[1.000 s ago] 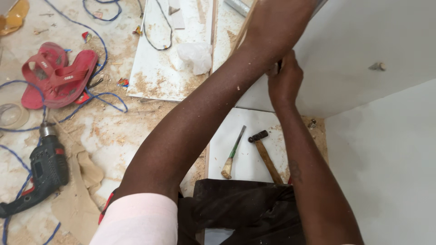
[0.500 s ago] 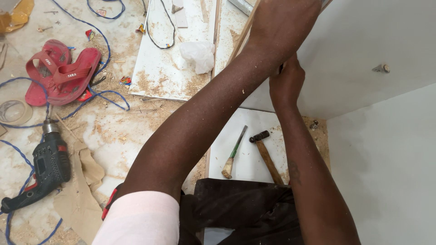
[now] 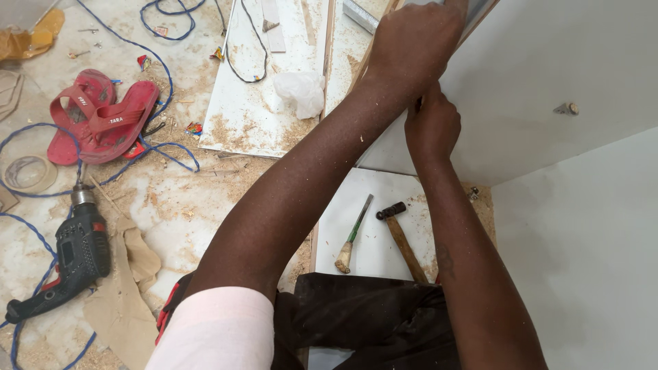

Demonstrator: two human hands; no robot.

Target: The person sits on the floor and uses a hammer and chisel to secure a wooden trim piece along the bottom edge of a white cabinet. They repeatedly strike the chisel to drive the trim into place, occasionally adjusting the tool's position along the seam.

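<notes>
Barely shifted since a second ago: both hands at the same spot on the panel edge, view nudged slightly.

Head view: left hand (image 3: 415,48) at 12 o'clock, fingers clamped over the upper edge of the white laminated board (image 3: 548,68), wood-coloured edge strip just beneath. Right hand (image 3: 432,127) just below it, fingers curled tight against the same edge; whether pinching something small, cannot tell. Board at 1 to 2 o'clock: stiff, flat, probably weighty, glossy face likely slippery, so best gripped around the edge, not the face. Small screw tip (image 3: 566,108) protruding from its surface.

On the floor: hammer (image 3: 403,241) with wooden handle and chisel (image 3: 353,235) at 6 o'clock, on a white offcut. Electric drill (image 3: 72,257) at 8 o'clock, red sandals (image 3: 99,120) at 10, blue cable (image 3: 161,10), sawdust throughout.
</notes>
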